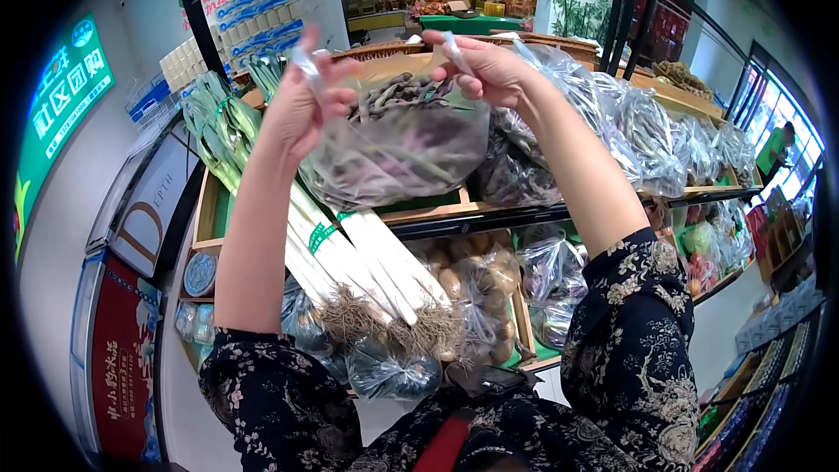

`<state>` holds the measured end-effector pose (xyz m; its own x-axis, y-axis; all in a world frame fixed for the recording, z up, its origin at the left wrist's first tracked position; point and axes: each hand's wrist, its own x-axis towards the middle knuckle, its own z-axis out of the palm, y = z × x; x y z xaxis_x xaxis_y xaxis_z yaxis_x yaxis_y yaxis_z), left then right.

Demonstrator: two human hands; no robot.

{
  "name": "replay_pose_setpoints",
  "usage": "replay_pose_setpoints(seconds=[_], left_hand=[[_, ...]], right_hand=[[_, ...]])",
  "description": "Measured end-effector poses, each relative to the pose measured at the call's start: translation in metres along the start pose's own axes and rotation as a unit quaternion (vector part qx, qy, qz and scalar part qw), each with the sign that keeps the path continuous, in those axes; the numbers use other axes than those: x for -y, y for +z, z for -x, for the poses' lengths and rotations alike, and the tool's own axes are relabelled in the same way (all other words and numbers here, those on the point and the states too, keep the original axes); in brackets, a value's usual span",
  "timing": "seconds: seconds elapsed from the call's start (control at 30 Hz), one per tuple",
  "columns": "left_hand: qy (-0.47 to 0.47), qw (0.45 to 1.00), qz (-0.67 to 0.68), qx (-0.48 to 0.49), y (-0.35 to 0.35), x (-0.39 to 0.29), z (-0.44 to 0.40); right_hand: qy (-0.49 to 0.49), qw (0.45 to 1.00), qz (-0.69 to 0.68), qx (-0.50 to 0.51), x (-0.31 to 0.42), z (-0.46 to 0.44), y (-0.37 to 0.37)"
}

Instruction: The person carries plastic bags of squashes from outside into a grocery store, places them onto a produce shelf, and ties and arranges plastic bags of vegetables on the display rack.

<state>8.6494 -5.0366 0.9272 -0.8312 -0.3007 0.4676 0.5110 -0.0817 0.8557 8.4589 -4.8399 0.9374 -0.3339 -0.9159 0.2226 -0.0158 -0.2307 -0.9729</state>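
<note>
Between my raised hands hangs a clear plastic bag (pixel 398 157), its purplish and greenish contents smeared by motion. My left hand (pixel 306 109) is blurred, with a whitish strip of the bag's handle across its fingers. On the other side, my right hand (pixel 494 70) has its fingers curled around another twisted strip of the plastic. Dark, slender pods (pixel 402 92) show just behind the bag's top. Below my left hand lie long leeks (pixel 328 236) bound with green tape, roots toward me.
Bagged dark vegetables (pixel 581 122) fill the upper shelf to the right. Bagged brown round produce (pixel 481 288) sits on the lower shelf. A black metal frame (pixel 205 31) rises behind the rack, and a person in green (pixel 773 149) stands far right.
</note>
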Motion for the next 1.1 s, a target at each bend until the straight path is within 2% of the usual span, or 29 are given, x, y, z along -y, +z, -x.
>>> replay_pose_setpoints(seconds=[0.03,0.07,0.13,0.23,0.27,0.37,0.4,0.5,0.6,0.67,0.77,0.83,0.87,0.97,1.0,1.1], left_hand=[[-0.063,0.997,-0.039,0.010,0.010,0.000,-0.003],[-0.125,0.989,-0.079,0.025,0.020,0.000,-0.005],[-0.195,0.956,-0.221,0.009,0.045,-0.003,-0.011],[-0.266,0.895,-0.341,0.107,0.055,0.006,-0.037],[-0.254,0.877,-0.383,0.141,0.058,0.012,-0.041],[-0.313,0.867,-0.329,0.206,0.075,0.009,-0.044],[-0.329,0.869,-0.307,0.205,0.074,0.011,-0.049],[-0.318,0.883,-0.266,0.218,0.070,0.012,-0.051],[-0.307,0.893,-0.272,0.189,0.076,0.011,-0.051],[-0.314,0.899,-0.249,0.176,0.078,0.014,-0.054],[-0.275,0.912,-0.262,0.155,0.098,0.001,-0.037],[-0.263,0.906,-0.286,0.169,0.075,0.026,-0.066],[-0.257,0.902,-0.298,0.176,0.063,0.037,-0.077],[-0.212,0.941,-0.234,0.119,0.048,0.043,-0.081],[-0.206,0.948,-0.227,0.081,0.049,0.041,-0.075],[-0.181,0.968,-0.168,0.052,0.038,0.050,-0.070]], right_hand=[[0.015,1.000,0.015,0.020,0.002,-0.002,0.006],[0.028,0.999,0.042,-0.006,0.001,0.000,0.013],[0.061,0.995,0.076,0.006,-0.002,-0.001,0.021],[0.050,0.994,0.071,0.062,-0.016,-0.001,0.019],[0.042,0.994,0.063,0.080,-0.021,-0.003,0.014],[0.013,0.998,0.010,0.066,-0.027,0.011,0.023],[0.016,1.000,-0.016,0.022,-0.028,0.016,0.028],[-0.030,0.997,-0.074,-0.006,-0.038,0.017,0.032],[-0.051,0.997,-0.046,-0.037,-0.040,0.015,0.036],[-0.044,0.996,-0.064,-0.032,-0.038,0.017,0.039],[-0.047,0.997,-0.068,-0.001,-0.041,0.019,0.038],[-0.068,0.994,-0.073,0.034,-0.044,0.022,0.044],[-0.086,0.994,-0.070,0.010,-0.050,0.018,0.041],[-0.086,0.986,-0.064,-0.129,-0.059,0.009,0.027],[-0.124,0.976,0.013,-0.177,-0.056,0.012,0.023],[-0.098,0.966,0.150,-0.185,-0.055,0.014,0.024]])
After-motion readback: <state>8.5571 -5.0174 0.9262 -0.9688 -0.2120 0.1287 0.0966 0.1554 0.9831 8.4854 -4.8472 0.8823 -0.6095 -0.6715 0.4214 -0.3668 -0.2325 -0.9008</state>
